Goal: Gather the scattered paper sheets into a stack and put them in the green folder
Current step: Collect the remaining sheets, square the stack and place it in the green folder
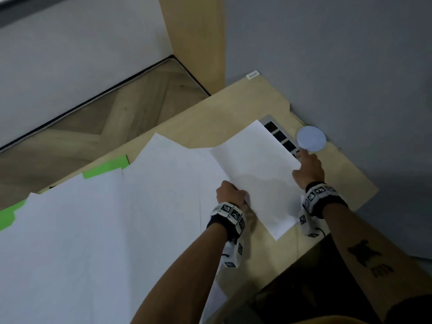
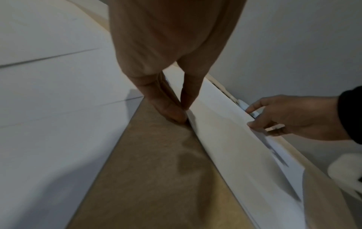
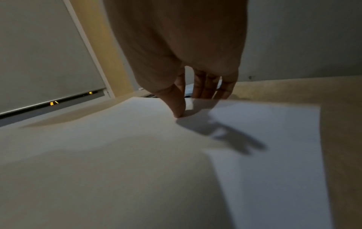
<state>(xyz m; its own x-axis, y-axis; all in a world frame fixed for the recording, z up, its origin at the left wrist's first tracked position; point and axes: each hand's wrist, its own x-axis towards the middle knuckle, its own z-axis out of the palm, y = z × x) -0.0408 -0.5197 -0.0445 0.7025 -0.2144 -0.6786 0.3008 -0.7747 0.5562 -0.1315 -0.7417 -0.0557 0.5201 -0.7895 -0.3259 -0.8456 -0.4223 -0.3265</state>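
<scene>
Several white paper sheets point(image 1: 93, 230) lie spread over the wooden desk point(image 1: 233, 108). The green folder point(image 1: 105, 167) peeks out from under them at the left. One sheet point(image 1: 257, 174) at the right is lifted slightly off the desk. My left hand point(image 1: 230, 192) pinches its near-left edge between thumb and fingertips point(image 2: 176, 114). My right hand point(image 1: 308, 169) grips the opposite edge, with the thumb point(image 3: 179, 111) on top and the fingers past the edge. In the left wrist view the sheet point(image 2: 225, 131) bows between both hands.
A grey socket strip point(image 1: 279, 134) with dark slots and a round white disc point(image 1: 311, 138) sit by the grey wall behind the held sheet. The desk edge point(image 1: 364, 195) runs just right of my right wrist. Floor point(image 1: 117, 108) lies beyond the desk's left side.
</scene>
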